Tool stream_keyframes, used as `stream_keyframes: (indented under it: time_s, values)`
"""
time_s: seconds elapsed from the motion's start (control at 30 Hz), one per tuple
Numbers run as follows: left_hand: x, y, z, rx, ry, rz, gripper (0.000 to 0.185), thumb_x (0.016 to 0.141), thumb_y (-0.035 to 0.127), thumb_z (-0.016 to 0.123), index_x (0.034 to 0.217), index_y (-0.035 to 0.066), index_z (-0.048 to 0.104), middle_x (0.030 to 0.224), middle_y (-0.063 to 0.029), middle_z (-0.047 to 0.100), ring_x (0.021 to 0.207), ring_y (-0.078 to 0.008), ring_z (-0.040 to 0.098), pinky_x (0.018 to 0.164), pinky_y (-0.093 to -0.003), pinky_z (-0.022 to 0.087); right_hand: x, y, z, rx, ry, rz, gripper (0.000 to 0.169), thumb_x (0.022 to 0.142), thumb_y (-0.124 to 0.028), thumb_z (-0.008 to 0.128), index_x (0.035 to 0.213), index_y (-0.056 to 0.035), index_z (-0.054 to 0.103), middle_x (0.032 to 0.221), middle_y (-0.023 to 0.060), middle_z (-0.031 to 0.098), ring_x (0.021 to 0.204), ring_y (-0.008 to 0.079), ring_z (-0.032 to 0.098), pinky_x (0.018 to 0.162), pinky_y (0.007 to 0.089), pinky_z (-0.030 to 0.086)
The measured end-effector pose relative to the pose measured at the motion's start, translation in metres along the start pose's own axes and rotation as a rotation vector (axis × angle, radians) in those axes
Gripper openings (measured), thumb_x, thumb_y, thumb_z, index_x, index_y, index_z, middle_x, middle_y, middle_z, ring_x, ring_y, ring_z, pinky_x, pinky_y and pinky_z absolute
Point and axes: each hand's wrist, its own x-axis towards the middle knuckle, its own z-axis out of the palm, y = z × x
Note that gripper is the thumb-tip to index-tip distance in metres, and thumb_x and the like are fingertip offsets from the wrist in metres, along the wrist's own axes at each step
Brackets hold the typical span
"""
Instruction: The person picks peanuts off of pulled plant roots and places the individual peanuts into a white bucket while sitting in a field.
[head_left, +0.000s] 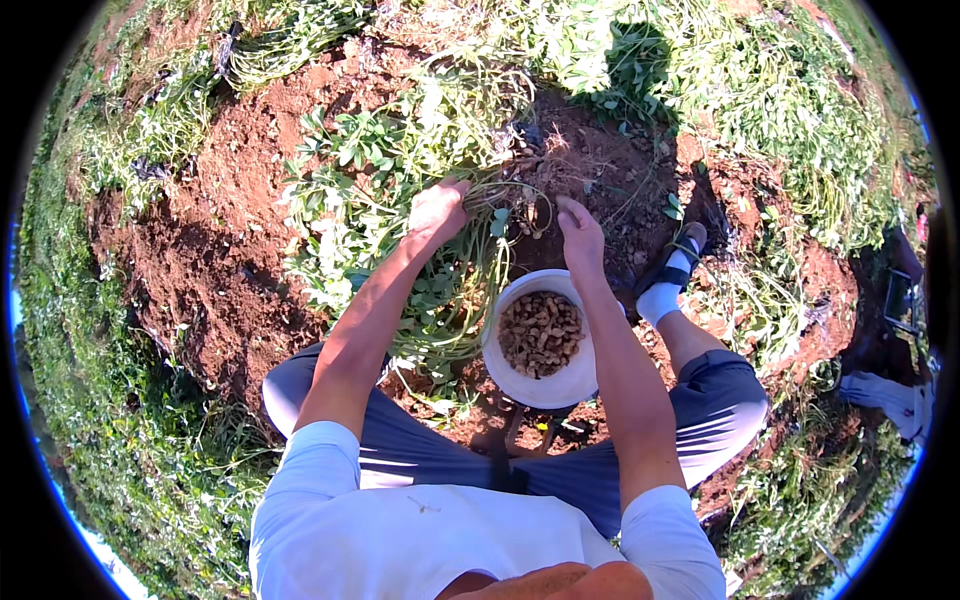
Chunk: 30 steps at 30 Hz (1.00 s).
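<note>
My left hand is closed around the stems of a pulled peanut plant, whose leaves spread to the left and whose roots point right. Just right of those roots is my right hand, fingers bent and thumb near the fingertips. Whether anything small sits between them is too fine to see. Below it, between my legs, stands a white bucket partly filled with unshelled peanuts. My right forearm passes over the bucket's right rim.
Heaps of peanut vines lie at the upper right, with more vines at the upper left. Reddish soil shows between them. My sandalled foot rests right of the bucket. Pale cloth lies at the far right.
</note>
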Motion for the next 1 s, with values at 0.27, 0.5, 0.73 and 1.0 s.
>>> stream_keyframes:
  time_s: [0.27, 0.5, 0.73, 1.0]
  values:
    - [-0.015, 0.015, -0.020, 0.126, -0.155, -0.009, 0.050, 0.082, 0.034, 0.077, 0.120, 0.010, 0.056, 0.106, -0.0138, 0.070, 0.096, -0.0338, 0.069, 0.081, -0.0445, 0.055, 0.009, -0.025, 0.034, 0.317, -0.213, 0.519, 0.033, 0.097, -0.029, 0.063, 0.117, -0.0024, 0.060, 0.102, 0.0074, 0.068, 0.075, 0.0164, 0.070, 0.060, 0.0253, 0.054]
    - [0.011, 0.045, -0.017, 0.009, -0.314, -0.102, 0.051, 0.077, 0.044, 0.076, 0.106, 0.004, 0.061, 0.096, -0.0182, 0.068, 0.089, -0.0353, 0.067, 0.081, -0.0459, 0.053, 0.036, 0.016, 0.029, -0.491, -0.093, 0.181, 0.047, 0.092, -0.041, 0.063, 0.081, 0.0047, 0.066, 0.065, 0.0162, 0.066, 0.060, 0.0256, 0.068, 0.059, 0.0372, 0.053]
    - [0.023, 0.071, 0.045, 0.125, -0.080, -0.008, 0.043, 0.081, 0.024, 0.069, 0.110, 0.001, 0.046, 0.098, -0.0202, 0.065, 0.093, -0.0384, 0.067, 0.075, -0.0489, 0.052, 0.009, -0.029, 0.027, 0.074, -0.356, 0.489, 0.031, 0.095, -0.029, 0.058, 0.077, -0.0041, 0.064, 0.059, 0.0020, 0.054, 0.054, 0.0139, 0.058, 0.050, 0.0309, 0.049]
    - [0.062, 0.001, 0.007, 0.119, -0.078, -0.152, 0.022, 0.082, 0.015, 0.063, 0.102, 0.007, 0.060, 0.080, -0.0132, 0.069, 0.072, -0.0277, 0.069, 0.070, -0.0421, 0.055, -0.077, 0.001, -0.049, -0.576, -0.704, 0.299, 0.026, 0.088, -0.023, 0.067, 0.091, 0.0025, 0.070, 0.072, 0.0106, 0.068, 0.068, 0.0172, 0.068, 0.067, 0.0323, 0.054]
